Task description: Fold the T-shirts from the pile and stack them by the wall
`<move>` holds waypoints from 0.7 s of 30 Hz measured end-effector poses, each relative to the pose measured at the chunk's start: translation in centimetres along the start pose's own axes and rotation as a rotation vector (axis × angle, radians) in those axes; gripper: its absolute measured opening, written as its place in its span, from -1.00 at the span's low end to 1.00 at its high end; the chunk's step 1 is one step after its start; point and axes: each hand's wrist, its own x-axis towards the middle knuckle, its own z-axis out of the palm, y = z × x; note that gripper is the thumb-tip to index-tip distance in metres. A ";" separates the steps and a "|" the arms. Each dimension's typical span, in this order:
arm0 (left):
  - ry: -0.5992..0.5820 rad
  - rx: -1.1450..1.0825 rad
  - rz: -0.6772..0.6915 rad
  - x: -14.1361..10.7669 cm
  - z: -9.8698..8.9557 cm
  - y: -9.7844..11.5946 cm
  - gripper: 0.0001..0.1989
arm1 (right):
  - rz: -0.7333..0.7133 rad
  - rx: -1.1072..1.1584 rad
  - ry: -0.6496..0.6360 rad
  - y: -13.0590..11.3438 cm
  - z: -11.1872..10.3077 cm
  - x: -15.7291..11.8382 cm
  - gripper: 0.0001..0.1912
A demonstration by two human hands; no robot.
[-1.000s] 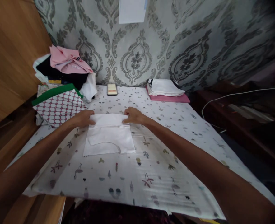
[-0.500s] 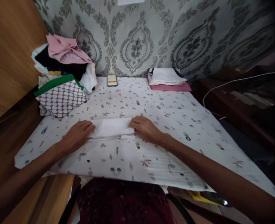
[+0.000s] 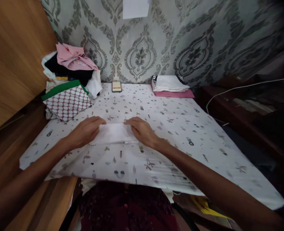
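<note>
A folded white cloth (image 3: 115,133) lies flat on the patterned table cover (image 3: 161,163), in front of my body. At its far left corner, the closed fingers of my left hand (image 3: 86,131) grip the edge. My right hand (image 3: 143,131) pinches the same far edge nearer the right end, its thumb side over the cloth. The fingertips of both hands are partly hidden by the knuckles and slightly blurred. Between the hands the white fabric looks smooth, with layered edges showing along the near side.
A heap of clothes with a pink garment (image 3: 72,57) on top and a patterned piece (image 3: 68,102) in front stands at the back left. Folded white garments (image 3: 170,83) rest on a pink one (image 3: 174,93) at the back right. A small framed card (image 3: 116,86) stands near the wall.
Both hands have moved from the cloth's side ends to its far edge, and closer together. The view has tilted up slightly, showing more of the paper on the wall.
</note>
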 end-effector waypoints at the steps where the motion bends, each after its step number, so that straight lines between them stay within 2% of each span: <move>1: 0.068 -0.037 -0.048 1.1 0.8 0.7 -0.62 | 0.031 0.006 0.004 -0.5 0.9 0.9 -0.55; 2: 0.111 -0.061 -0.102 2.1 1.9 1.3 -0.60 | 0.055 -0.008 -0.004 -0.9 1.9 1.8 -0.52; 4: 0.100 -0.034 -0.167 3.4 4.5 2.1 -0.55 | 0.102 -0.050 -0.044 -1.0 3.9 2.6 -0.49; 6: 0.058 0.032 -0.198 3.8 6.7 2.2 -0.46 | 0.146 -0.082 -0.080 -0.6 5.3 2.3 -0.46; 8: 0.031 0.080 -0.190 3.5 7.8 2.0 -0.40 | 0.175 -0.100 -0.092 -0.2 5.6 1.3 -0.42; 12: 0.041 0.099 -0.160 2.1 7.8 1.1 -0.37 | 0.237 -0.106 -0.109 -0.5 4.4 -0.5 -0.36; 14: 0.059 0.102 -0.199 1.1 7.9 0.0 -0.39 | 0.269 -0.099 -0.132 -0.9 3.6 -0.9 -0.33; 17: 0.102 0.088 -0.255 -0.6 9.1 -2.9 -0.39 | 0.324 -0.081 -0.143 -0.9 2.5 -0.9 -0.23; 21: 0.122 0.025 -0.275 -2.6 10.1 -6.3 -0.37 | 0.491 -0.042 -0.140 0.1 1.3 -1.2 0.01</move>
